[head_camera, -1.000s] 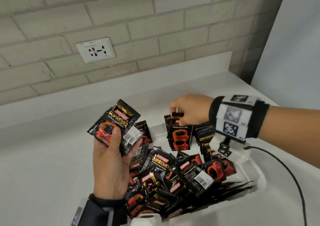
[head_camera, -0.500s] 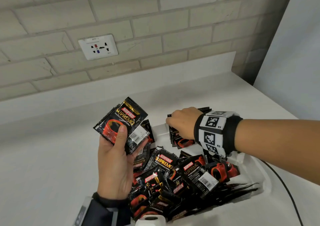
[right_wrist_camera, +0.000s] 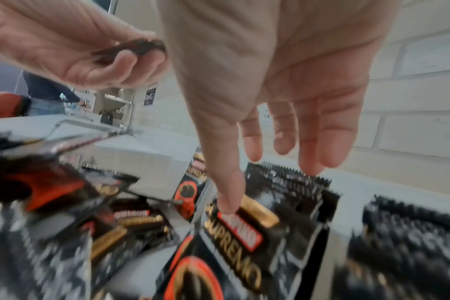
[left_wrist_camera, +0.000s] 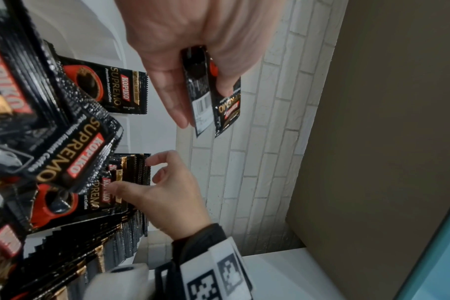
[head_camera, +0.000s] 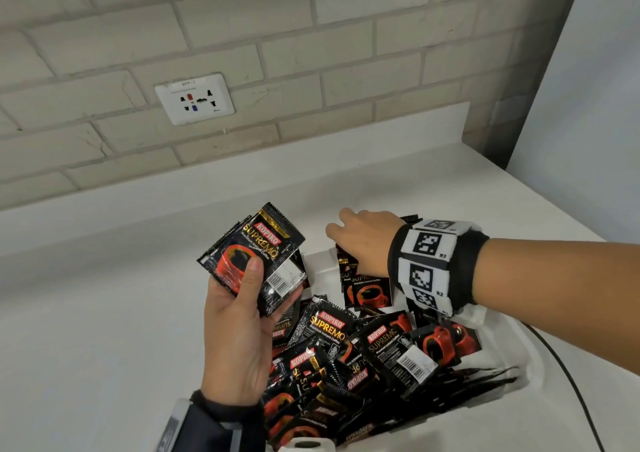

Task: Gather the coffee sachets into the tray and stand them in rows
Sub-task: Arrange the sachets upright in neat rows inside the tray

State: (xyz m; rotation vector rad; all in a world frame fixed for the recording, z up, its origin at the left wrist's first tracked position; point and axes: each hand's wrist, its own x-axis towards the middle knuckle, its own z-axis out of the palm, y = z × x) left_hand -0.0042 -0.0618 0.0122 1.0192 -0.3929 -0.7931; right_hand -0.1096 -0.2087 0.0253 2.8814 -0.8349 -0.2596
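Observation:
A white tray (head_camera: pixel 320 261) on the counter holds a loose pile of black and red coffee sachets (head_camera: pixel 346 347). Upright sachets (head_camera: pixel 369 292) stand in a row at its far end. My left hand (head_camera: pixel 266 289) hovers over the tray's left side and grips a small stack of sachets (head_camera: pixel 256 244) between thumb and fingers; the left wrist view shows the same stack (left_wrist_camera: pixel 211 97). My right hand (head_camera: pixel 349 240) is over the standing row (right_wrist_camera: pixel 283 182), holding nothing. Its fingers (right_wrist_camera: pixel 311 154) are straight, and the index tip touches the top of the front sachet (right_wrist_camera: pixel 239 229).
A brick wall with a socket plate (head_camera: pixel 194 98) runs behind the white counter (head_camera: pixel 104 313). A black cable (head_camera: pixel 571 382) trails along the counter right of the tray. A grey panel (head_camera: pixel 588 122) closes the right side. A white round object (head_camera: pixel 304 446) sits at the tray's near edge.
My right hand lowered the sachet it was pinching into the standing row and released it; its fingers now lie straight on the tops. The left hand keeps its stack.

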